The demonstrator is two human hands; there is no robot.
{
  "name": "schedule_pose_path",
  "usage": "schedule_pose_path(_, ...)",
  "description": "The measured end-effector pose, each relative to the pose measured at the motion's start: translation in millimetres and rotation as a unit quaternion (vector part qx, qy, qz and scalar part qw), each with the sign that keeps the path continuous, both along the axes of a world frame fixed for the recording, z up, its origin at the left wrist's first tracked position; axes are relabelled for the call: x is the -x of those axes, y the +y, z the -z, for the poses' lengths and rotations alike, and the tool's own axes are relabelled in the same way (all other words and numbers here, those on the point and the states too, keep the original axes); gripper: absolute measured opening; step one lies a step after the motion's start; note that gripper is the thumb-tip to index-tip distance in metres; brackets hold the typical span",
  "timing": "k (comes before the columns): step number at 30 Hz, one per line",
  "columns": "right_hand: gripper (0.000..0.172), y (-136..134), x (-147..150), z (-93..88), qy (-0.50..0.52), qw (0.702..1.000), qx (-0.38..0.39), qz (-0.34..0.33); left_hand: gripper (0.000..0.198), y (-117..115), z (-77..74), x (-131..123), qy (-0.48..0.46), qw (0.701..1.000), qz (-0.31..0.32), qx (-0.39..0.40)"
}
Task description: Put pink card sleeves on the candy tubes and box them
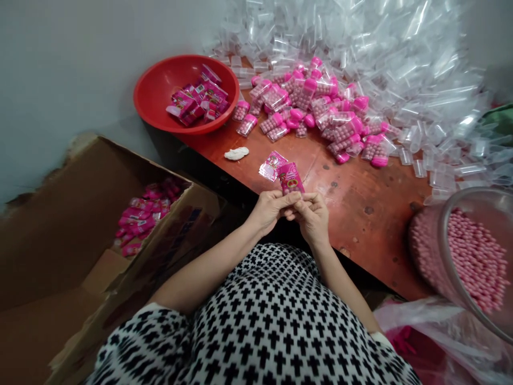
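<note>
Head view, looking down over my own lap at the near edge of the counter (360, 206). My left hand (271, 209) and right hand (313, 215) meet just over that edge, fingertips touching. Each grip is pressed together on the lower end of a pink packet (291, 179). The packet stands upright between the two hands, its printed face turned toward me, and it is lifted clear of the wood as far as I can tell.

Just behind it, a second packet (271, 164), partly clear, lies flat on the counter. Its edge is hidden by the one I hold. A small white lump (236, 153) lies farther back toward the left edge.

At the far left corner sits a red bowl (160, 88), overhanging the edge a little, with a clutter of pink packets (198, 101) in it. To its right, along the back, lies a pile of small clear containers with pink caps (316, 109), filled with pink pellets. Behind and to the right of that rises a large heap of empty clear containers (404, 59), spilling toward the right edge.

At the near right corner a clear jar (420, 248) leans with its mouth toward me, packed with pink pellets (476, 259). A crumpled plastic bag (441, 331) lies below it.

Off the left edge, lower down, stands an open cardboard box (72, 214) with more pink packets (142, 214) at its bottom.
</note>
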State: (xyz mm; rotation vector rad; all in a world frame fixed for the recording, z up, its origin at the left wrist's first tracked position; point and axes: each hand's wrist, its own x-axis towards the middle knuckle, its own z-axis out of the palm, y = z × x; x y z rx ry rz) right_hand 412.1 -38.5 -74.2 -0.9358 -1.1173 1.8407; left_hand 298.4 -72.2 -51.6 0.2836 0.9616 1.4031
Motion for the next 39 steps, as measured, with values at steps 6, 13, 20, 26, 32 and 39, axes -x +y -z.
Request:
schedule_pose_path(6, 0.049, 5.4, 29.2, -0.2, -0.045, 0.992, -0.037, -0.110, 0.033, -27.0, -4.9, 30.0, -0.004, 1.000, 0.005, -0.001)
schedule_pose_path(13, 0.036, -1.6, 39.2, -11.2, -0.060, 0.982, -0.082, -0.158, 0.042, -80.8, -17.6, 103.9, 0.073, 0.910, -0.408, -0.016)
schedule_pose_path(20, 0.040, 23.7, 3.0, -8.2, -0.146, 0.983, -0.091, -0.057, 0.044, -15.9, 21.7, 65.1, 0.576, 0.799, -0.165, -0.041)
schedule_pose_path(26, 0.040, 47.4, -11.8, -14.5, -0.185, 0.973, -0.140, -0.016, 0.026, 37.0, 54.8, 33.3, 0.812, 0.580, 0.004, -0.060)
schedule_pose_path(32, 0.037, 71.4, -3.8, -2.6, -0.263, 0.941, -0.211, 0.015, 0.017, 36.3, 67.3, 35.9, 0.796, 0.592, -0.070, -0.110)
schedule_pose_path(39, 0.043, 89.2, 11.3, -1.5, -0.087, 0.994, -0.062, -0.029, 0.037, 29.3, 45.6, 27.3, 0.622, 0.761, -0.120, -0.139)
